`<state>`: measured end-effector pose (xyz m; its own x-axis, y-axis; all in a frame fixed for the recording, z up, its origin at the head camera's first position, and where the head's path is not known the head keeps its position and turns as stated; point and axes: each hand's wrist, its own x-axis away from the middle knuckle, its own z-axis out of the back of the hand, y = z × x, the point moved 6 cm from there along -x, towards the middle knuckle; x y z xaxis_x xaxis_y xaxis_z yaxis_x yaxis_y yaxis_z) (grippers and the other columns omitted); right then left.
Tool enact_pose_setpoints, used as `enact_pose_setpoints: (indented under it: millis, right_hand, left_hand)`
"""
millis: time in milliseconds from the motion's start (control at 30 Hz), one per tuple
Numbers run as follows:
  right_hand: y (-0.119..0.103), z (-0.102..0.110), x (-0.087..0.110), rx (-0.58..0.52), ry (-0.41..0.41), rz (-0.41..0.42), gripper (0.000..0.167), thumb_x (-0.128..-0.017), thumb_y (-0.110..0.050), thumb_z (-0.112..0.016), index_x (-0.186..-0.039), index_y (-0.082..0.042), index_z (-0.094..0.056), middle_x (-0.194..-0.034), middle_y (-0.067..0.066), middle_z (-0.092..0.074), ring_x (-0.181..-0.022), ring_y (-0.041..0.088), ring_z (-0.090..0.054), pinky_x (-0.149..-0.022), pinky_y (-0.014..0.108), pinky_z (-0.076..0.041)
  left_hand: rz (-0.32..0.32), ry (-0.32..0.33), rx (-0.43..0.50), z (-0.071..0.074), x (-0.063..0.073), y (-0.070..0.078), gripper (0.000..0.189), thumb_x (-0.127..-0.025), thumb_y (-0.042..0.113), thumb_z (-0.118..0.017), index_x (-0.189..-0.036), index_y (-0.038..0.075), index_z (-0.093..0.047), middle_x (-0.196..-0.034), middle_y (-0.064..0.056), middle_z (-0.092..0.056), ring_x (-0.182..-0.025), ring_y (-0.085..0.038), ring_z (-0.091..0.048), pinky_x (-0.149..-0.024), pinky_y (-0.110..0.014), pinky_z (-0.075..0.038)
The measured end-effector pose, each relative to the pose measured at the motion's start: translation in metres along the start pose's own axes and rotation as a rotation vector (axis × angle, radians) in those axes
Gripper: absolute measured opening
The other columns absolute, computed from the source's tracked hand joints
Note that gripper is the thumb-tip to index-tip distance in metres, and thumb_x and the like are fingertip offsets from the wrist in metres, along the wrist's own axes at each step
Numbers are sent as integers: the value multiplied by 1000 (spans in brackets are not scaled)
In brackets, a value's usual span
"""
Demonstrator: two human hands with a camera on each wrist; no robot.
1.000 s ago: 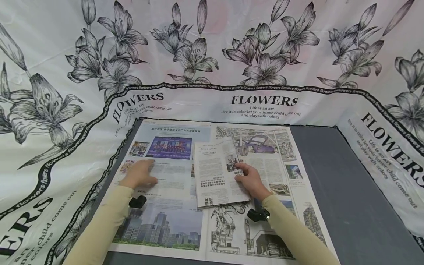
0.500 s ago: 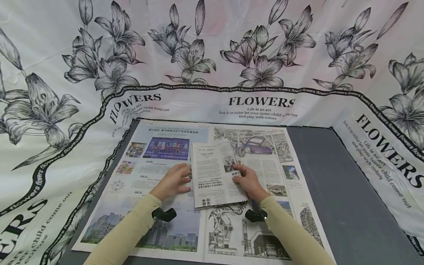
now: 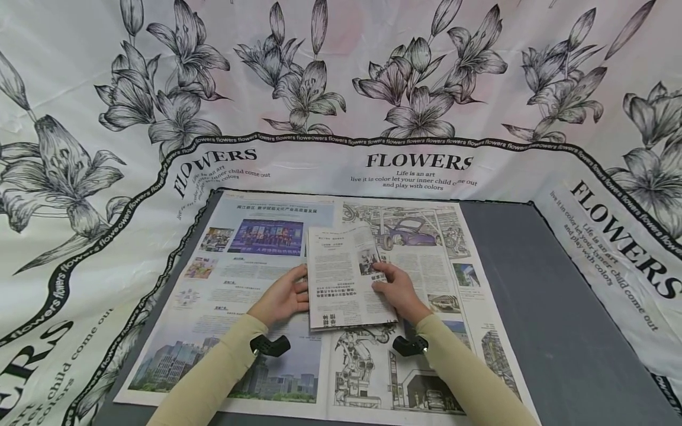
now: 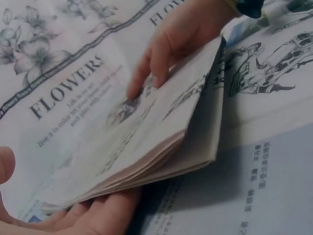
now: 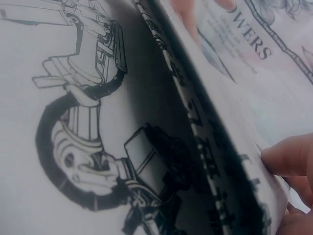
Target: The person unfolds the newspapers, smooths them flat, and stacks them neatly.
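A folded newspaper (image 3: pixel 335 278) of several layers lies in the middle of the head view, close over a large spread newspaper sheet (image 3: pixel 213 331). My right hand (image 3: pixel 402 293) pinches its right edge, with the thumb (image 5: pixel 288 154) on the top face and other fingers beneath. At the left edge, my left hand (image 3: pixel 280 297) has its relaxed fingers (image 4: pixel 110 210) under the fold. The left thumb (image 4: pixel 6 164) stands apart from the paper. In the left wrist view the near side of the folded newspaper is raised, showing its stacked layers.
A grey table (image 3: pixel 549 296) shows to the right of the spread sheet. White cloth (image 3: pixel 314 165) with printed flowers and lettering rises behind and at both sides. Black wrist devices (image 3: pixel 270 345) sit on both forearms.
My left hand has moved right, from above the spread sheet to the folded newspaper's left edge. The right hand keeps its pinch at the right edge. The spread sheet's lower left corner shows now.
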<state>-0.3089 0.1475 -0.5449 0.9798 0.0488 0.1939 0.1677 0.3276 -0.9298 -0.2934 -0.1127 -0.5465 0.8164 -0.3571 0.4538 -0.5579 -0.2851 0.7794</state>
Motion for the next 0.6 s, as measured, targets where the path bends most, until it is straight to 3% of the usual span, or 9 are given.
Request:
enact_pose_setpoints:
  millis: [133, 400, 500, 600]
  right_hand:
    - [0, -1, 0, 14, -7, 4, 52, -94, 3, -63, -146, -2, -53, -165, 20, -33, -156, 39, -21, -126, 51, -26]
    - [-4, -3, 0, 1, -48, 12, 55, -95, 1, -63, -148, -3, -50, -166, 20, -31, -157, 39, -20, -126, 50, -25]
    - [-11, 1, 3, 15, -123, -6, 61, -96, -5, -64, -154, -7, -43, -163, 24, -34, -151, 42, -34, -119, 54, -37]
    - [-21, 10, 7, 127, -174, -15, 67, -97, -14, -64, -158, -10, -36, -157, 29, -40, -137, 45, -50, -103, 53, -50]
  left_hand:
    - [-3, -6, 19, 3, -3, -3, 57, -110, 39, -37, -160, 12, -28, -154, -28, -47, -117, -31, -69, -86, -41, -59]
    - [-3, -16, -3, 10, 0, -5, 56, -112, 33, -36, -162, 14, -19, -157, -28, -41, -117, -32, -69, -89, -45, -60]
    - [11, -46, 13, 9, 0, -6, 55, -112, 37, -34, -162, 16, -22, -158, -27, -41, -114, -28, -71, -87, -42, -61]
    - [15, -80, 26, 7, 0, -6, 57, -112, 41, -31, -162, 15, -22, -160, -26, -38, -118, -27, -69, -86, -39, -61]
